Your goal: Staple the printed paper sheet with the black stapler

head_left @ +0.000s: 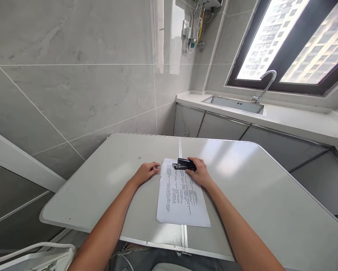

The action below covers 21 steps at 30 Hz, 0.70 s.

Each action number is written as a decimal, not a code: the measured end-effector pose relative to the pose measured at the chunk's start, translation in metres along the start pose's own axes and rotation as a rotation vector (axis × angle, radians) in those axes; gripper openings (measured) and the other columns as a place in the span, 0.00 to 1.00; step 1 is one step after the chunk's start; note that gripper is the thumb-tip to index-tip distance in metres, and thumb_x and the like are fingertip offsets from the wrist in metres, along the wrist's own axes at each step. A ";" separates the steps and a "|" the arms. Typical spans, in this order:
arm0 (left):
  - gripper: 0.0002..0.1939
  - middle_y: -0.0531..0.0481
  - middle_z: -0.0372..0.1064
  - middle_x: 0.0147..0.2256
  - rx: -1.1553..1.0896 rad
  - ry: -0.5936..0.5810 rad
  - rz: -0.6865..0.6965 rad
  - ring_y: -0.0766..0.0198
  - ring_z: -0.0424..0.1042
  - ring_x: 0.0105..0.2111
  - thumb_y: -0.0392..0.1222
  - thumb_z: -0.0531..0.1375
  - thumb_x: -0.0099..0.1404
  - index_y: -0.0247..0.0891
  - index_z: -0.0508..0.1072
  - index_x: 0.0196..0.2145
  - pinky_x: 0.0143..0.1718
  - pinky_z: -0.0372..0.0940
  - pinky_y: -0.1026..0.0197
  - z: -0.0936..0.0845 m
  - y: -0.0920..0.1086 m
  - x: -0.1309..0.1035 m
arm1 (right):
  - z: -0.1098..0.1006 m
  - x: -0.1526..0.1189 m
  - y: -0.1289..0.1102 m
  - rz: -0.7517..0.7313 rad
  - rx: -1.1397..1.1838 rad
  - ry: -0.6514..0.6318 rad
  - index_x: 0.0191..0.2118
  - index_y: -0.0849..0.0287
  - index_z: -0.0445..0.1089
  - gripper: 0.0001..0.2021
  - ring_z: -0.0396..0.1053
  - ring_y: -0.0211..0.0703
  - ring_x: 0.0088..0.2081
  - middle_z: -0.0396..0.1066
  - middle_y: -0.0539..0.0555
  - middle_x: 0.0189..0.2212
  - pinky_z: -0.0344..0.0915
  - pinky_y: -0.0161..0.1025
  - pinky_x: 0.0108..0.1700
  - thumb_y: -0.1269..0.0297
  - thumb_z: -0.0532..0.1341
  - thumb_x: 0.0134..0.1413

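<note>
A black stapler (pixel 185 164) lies over the top part of a printed sheet of paper (pixel 182 210), its metal rail showing at the left end. My right hand (pixel 198 171) is closed around the stapler's right end. Just left of the paper's upper edge, my left hand (pixel 147 173) pinches a small greyish piece between thumb and fingers; it is too small to name for certain. The paper lies flat on the table, its lines of print running sideways to me.
The pale folding table (pixel 101 195) has a metal seam down its middle and small dark marks on its top. Behind it stand a counter (pixel 293 120) with a sink (pixel 233 104) and a tap (pixel 266 86). A white chair-like frame (pixel 53 256) is at lower left.
</note>
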<state>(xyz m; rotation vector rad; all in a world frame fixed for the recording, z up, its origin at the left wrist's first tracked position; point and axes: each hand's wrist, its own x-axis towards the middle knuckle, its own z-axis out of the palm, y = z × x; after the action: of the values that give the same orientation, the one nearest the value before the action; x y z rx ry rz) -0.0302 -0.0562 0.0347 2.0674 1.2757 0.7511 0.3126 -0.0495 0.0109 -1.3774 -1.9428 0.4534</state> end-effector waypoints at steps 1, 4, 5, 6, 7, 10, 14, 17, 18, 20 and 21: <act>0.16 0.51 0.79 0.36 -0.007 0.012 0.002 0.62 0.70 0.28 0.53 0.62 0.68 0.45 0.80 0.48 0.38 0.67 0.58 -0.001 -0.001 0.000 | 0.003 0.001 -0.003 -0.018 -0.013 0.010 0.59 0.53 0.67 0.22 0.63 0.56 0.59 0.72 0.58 0.55 0.59 0.58 0.62 0.62 0.61 0.58; 0.15 0.49 0.79 0.37 -0.047 0.050 0.031 0.63 0.69 0.30 0.53 0.66 0.64 0.44 0.83 0.44 0.36 0.66 0.59 -0.002 -0.004 0.002 | 0.005 0.001 -0.012 0.010 0.022 0.032 0.52 0.56 0.70 0.15 0.70 0.53 0.50 0.75 0.57 0.48 0.64 0.55 0.56 0.63 0.58 0.60; 0.14 0.48 0.79 0.38 -0.069 0.068 0.047 0.63 0.68 0.29 0.53 0.67 0.63 0.44 0.83 0.43 0.35 0.66 0.59 -0.003 -0.004 0.003 | 0.004 -0.001 -0.015 0.033 0.045 0.047 0.51 0.56 0.70 0.14 0.71 0.52 0.48 0.75 0.57 0.47 0.66 0.53 0.53 0.63 0.57 0.61; 0.14 0.48 0.79 0.39 -0.093 0.091 0.062 0.64 0.68 0.29 0.52 0.67 0.63 0.44 0.84 0.43 0.35 0.65 0.59 -0.003 -0.005 0.004 | 0.003 -0.003 -0.018 0.054 0.067 0.057 0.51 0.56 0.70 0.14 0.72 0.52 0.46 0.75 0.57 0.46 0.67 0.52 0.51 0.63 0.57 0.61; 0.14 0.47 0.78 0.40 -0.115 0.111 0.073 0.64 0.67 0.29 0.52 0.67 0.63 0.44 0.84 0.43 0.34 0.65 0.59 -0.002 -0.005 0.005 | 0.001 -0.006 -0.022 0.069 0.089 0.060 0.51 0.56 0.69 0.14 0.72 0.52 0.45 0.76 0.56 0.45 0.68 0.50 0.49 0.62 0.58 0.61; 0.14 0.47 0.78 0.39 -0.150 0.166 0.059 0.64 0.68 0.31 0.52 0.66 0.65 0.44 0.84 0.44 0.35 0.65 0.59 -0.003 -0.008 0.006 | -0.003 -0.018 -0.037 0.061 0.153 -0.007 0.52 0.54 0.69 0.15 0.73 0.51 0.43 0.77 0.54 0.43 0.69 0.48 0.47 0.61 0.60 0.60; 0.15 0.48 0.78 0.37 -0.215 0.233 -0.024 0.62 0.71 0.34 0.51 0.67 0.63 0.42 0.83 0.44 0.36 0.66 0.58 -0.008 -0.005 0.002 | 0.004 -0.035 -0.049 0.018 0.169 -0.096 0.53 0.55 0.69 0.15 0.74 0.52 0.46 0.77 0.56 0.47 0.70 0.50 0.49 0.61 0.60 0.61; 0.16 0.46 0.79 0.40 -0.260 0.208 -0.037 0.60 0.73 0.37 0.51 0.67 0.63 0.41 0.83 0.44 0.39 0.68 0.57 -0.010 0.004 -0.002 | 0.013 -0.042 -0.046 0.032 0.171 -0.075 0.53 0.55 0.68 0.15 0.74 0.52 0.48 0.76 0.56 0.47 0.70 0.51 0.51 0.61 0.59 0.62; 0.15 0.45 0.80 0.41 -0.254 0.186 -0.031 0.59 0.74 0.38 0.50 0.66 0.64 0.41 0.83 0.45 0.41 0.69 0.56 -0.009 0.007 -0.002 | 0.015 -0.042 -0.044 0.034 0.172 -0.066 0.53 0.55 0.68 0.15 0.74 0.53 0.48 0.76 0.56 0.47 0.70 0.51 0.51 0.61 0.59 0.62; 0.16 0.45 0.80 0.43 -0.205 0.149 -0.012 0.58 0.75 0.39 0.49 0.63 0.67 0.42 0.82 0.48 0.43 0.69 0.55 -0.009 0.011 -0.002 | 0.018 -0.042 -0.040 0.024 0.169 -0.057 0.53 0.55 0.68 0.15 0.73 0.53 0.49 0.76 0.57 0.47 0.70 0.51 0.52 0.61 0.59 0.62; 0.16 0.45 0.80 0.44 -0.164 0.148 -0.005 0.58 0.75 0.40 0.48 0.62 0.68 0.43 0.82 0.49 0.44 0.69 0.55 -0.009 0.011 -0.002 | 0.018 -0.042 -0.038 0.017 0.164 -0.054 0.54 0.55 0.68 0.15 0.73 0.53 0.49 0.75 0.57 0.48 0.69 0.52 0.52 0.61 0.59 0.62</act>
<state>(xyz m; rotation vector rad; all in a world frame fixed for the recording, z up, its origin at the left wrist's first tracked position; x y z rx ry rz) -0.0311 -0.0603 0.0487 1.9065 1.2527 0.9886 0.2819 -0.1002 0.0078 -1.2890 -1.8926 0.6494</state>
